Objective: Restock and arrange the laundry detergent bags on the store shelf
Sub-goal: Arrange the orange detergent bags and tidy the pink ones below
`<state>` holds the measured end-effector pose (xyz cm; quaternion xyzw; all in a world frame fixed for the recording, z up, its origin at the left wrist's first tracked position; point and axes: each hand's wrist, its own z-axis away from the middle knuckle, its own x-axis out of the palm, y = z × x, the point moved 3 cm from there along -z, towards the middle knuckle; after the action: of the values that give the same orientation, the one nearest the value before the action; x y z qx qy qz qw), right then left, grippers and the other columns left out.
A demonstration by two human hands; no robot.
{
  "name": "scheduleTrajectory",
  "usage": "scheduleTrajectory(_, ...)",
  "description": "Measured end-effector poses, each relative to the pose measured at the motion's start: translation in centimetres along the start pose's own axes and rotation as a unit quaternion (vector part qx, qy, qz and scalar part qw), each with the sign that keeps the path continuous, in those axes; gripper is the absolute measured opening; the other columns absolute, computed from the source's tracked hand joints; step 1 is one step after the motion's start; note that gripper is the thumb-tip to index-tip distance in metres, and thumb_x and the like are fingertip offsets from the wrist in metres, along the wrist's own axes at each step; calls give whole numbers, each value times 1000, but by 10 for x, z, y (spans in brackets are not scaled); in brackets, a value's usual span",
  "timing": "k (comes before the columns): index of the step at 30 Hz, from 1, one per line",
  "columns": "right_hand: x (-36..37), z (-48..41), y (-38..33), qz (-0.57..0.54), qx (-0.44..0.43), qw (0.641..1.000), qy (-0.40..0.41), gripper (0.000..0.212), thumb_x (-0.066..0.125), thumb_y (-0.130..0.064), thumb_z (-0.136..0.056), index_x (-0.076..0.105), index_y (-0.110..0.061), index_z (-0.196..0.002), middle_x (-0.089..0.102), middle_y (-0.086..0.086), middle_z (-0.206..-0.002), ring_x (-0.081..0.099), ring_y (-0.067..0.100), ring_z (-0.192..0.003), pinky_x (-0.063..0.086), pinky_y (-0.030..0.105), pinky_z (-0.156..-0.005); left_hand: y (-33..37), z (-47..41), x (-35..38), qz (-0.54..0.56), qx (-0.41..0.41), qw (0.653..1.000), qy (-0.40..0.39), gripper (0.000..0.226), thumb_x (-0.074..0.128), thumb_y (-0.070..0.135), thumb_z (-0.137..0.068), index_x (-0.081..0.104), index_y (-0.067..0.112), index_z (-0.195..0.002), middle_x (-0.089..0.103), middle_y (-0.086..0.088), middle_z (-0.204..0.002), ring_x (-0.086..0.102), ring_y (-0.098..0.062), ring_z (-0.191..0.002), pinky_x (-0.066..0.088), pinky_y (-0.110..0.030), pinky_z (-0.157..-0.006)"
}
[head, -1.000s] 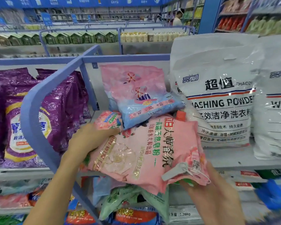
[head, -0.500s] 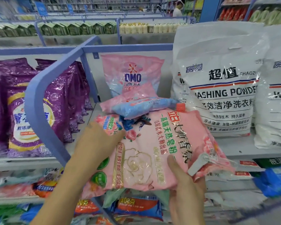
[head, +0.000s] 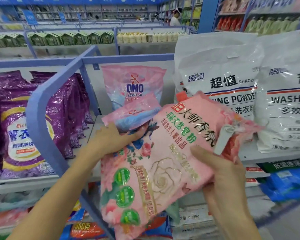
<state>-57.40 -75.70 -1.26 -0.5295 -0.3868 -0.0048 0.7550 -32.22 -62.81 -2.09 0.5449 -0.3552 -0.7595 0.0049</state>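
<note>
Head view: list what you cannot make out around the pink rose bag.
All in the head view:
- Right hand: fingers hidden behind the pink rose bag; only the thumb shows.
- Left hand: grip unclear where its fingers run under the small bag lying on top.
- OMO bag: lower part covered by that small bag.
- Far-right white bag: cut off by the right edge.
- Lower-shelf packs: print blurred.
</note>
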Motion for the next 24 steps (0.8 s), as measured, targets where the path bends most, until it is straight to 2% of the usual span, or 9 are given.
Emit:
scheduleTrajectory(3, 1, -5, -28, 8, -28, 998, -47, 63, 72, 8, -63, 70, -5, -125, 76, 15, -114, 75, 35, -103, 62, 48, -81, 2, 6, 18, 119, 19, 988, -92, 87, 48, 103, -58, 71, 33, -104, 74, 12, -105, 70, -14, -98, 53, -43, -100)
scheduleTrajectory(5, 2, -5, -45, 3, -40, 996, -80, 46, 67, 5, -62, 78, -5, -105, 78, 16, -104, 77, 33, -93, 64, 41, -72, 9, 20, 20, 212, 29, 967, -138, 86, 59, 99, -54, 75, 34, -107, 75, 18, -109, 70, -5, -104, 48, -34, -106)
scheduleTrajectory(7, 4, -5, -56, -10, -58, 993, -105, 38, 60, 8, -65, 83, -14, -87, 79, 15, -96, 77, 33, -88, 65, 43, -72, 9, 29, 19, 251, 14, 954, -161, 91, 68, 94, -44, 78, 28, -106, 79, 9, -99, 72, -5, -91, 49, -23, -91)
scheduleTrajectory(10, 5, -10, -56, -30, -47, 992, -111, 40, 56, 11, -68, 81, -10, -90, 77, 20, -95, 77, 38, -88, 64, 47, -70, 1, 38, 22, 280, -9, 933, -225, 100, 76, 92, -21, 82, 26, -95, 79, 2, -98, 73, -16, -84, 50, -30, -81)
scheduleTrajectory(13, 8, -15, -43, -42, -6, 991, -124, 37, 50, 11, -72, 80, -1, -90, 77, 22, -98, 77, 37, -86, 63, 43, -66, 0, 50, 26, 368, -27, 886, -280, 78, 92, 70, -41, 68, 8, -83, 69, -11, -87, 64, -20, -70, 49, -26, -72)
scheduleTrajectory(14, 8, -16, -40, -43, 0, 991, -123, 38, 48, 11, -72, 81, -1, -87, 77, 22, -97, 78, 35, -84, 63, 41, -63, 0, 54, 31, 421, -38, 863, -276, 56, 94, 52, -58, 66, 5, -69, 68, -13, -69, 62, -18, -55, 51, -21, -61)
scheduleTrajectory(16, 8, -16, -33, -42, 20, 991, -128, 38, 46, 10, -71, 82, 0, -81, 78, 21, -90, 78, 32, -75, 62, 37, -56, -1, 66, 43, 484, -69, 832, -264, 40, 95, 31, -53, 63, 7, -55, 59, -10, -53, 55, -19, -43, 47, -23, -48)
scheduleTrajectory(21, -1, -17, -21, -16, 110, 979, -172, 36, 53, 1, -80, 74, 8, -108, 75, 25, -107, 77, 34, -84, 64, 41, -65, -12, 104, 66, 626, -44, 758, -176, 51, 96, 20, -35, 82, 4, -82, 77, -16, -81, 75, -28, -65, 61, -33, -57)
scheduleTrajectory(24, -20, -10, -18, -13, 135, 978, -160, 28, 56, -10, -92, 82, -5, -99, 77, 20, -107, 77, 34, -90, 64, 42, -75, 0, 135, 66, 626, -36, 774, -88, 54, 83, 11, -64, 71, -1, -115, 74, -24, -108, 74, -36, -94, 62, -45, -83)
